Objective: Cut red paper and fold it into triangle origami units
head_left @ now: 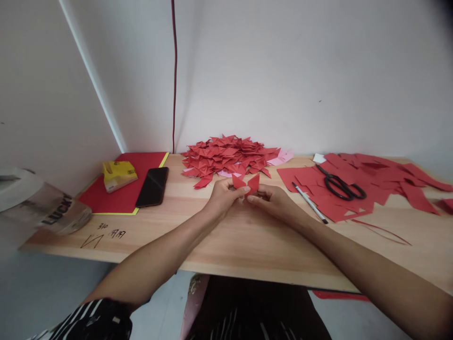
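Between my two hands is a small folded red paper piece with two pointed tips standing up. My left hand pinches its left side, thumb laid across the front. On the other side, my right hand grips the lower right part with thumb and fingers. The lower edge of the paper is partly hidden by my fingers. Just behind my hands lies a heap of similar folded red paper pieces, with a few pink ones among them.
On the right are cut red paper sheets, black-handled scissors and a pen. At left lie a black phone, a red sheet stack, a yellow packet and a clear plastic container. A wall stands behind the table.
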`<control>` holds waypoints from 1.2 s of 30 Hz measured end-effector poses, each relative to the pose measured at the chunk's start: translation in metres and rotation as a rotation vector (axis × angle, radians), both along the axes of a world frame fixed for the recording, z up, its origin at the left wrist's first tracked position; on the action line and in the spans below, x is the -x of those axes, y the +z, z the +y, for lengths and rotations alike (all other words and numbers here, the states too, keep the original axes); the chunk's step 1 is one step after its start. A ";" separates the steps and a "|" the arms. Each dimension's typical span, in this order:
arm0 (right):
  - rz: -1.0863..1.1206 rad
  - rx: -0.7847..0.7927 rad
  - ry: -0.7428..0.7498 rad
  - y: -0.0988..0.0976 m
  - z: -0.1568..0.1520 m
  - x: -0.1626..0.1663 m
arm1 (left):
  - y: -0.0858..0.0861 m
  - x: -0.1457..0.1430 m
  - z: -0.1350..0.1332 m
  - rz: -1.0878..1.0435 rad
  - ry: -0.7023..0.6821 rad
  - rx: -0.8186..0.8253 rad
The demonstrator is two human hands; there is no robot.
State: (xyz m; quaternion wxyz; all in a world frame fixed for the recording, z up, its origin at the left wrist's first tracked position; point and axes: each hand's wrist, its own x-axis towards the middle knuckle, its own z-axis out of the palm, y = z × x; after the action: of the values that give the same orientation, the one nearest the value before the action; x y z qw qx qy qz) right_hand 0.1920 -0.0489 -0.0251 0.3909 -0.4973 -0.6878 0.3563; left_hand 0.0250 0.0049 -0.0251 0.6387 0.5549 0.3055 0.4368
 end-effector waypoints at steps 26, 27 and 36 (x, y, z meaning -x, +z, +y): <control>0.018 -0.091 -0.183 0.000 0.005 -0.009 | -0.005 0.003 0.006 0.100 -0.190 -0.024; 0.017 -0.091 -0.165 -0.001 0.006 -0.009 | -0.005 0.003 0.006 0.119 -0.191 -0.030; -0.074 -0.044 -0.109 0.002 0.007 -0.011 | -0.004 0.004 0.004 0.267 -0.191 -0.181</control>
State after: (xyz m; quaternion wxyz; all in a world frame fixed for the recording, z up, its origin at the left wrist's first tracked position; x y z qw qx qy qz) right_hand 0.2026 -0.0419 -0.0226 0.3947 -0.5380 -0.6813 0.3009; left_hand 0.0211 0.0094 -0.0288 0.5786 0.6896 0.2931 0.3222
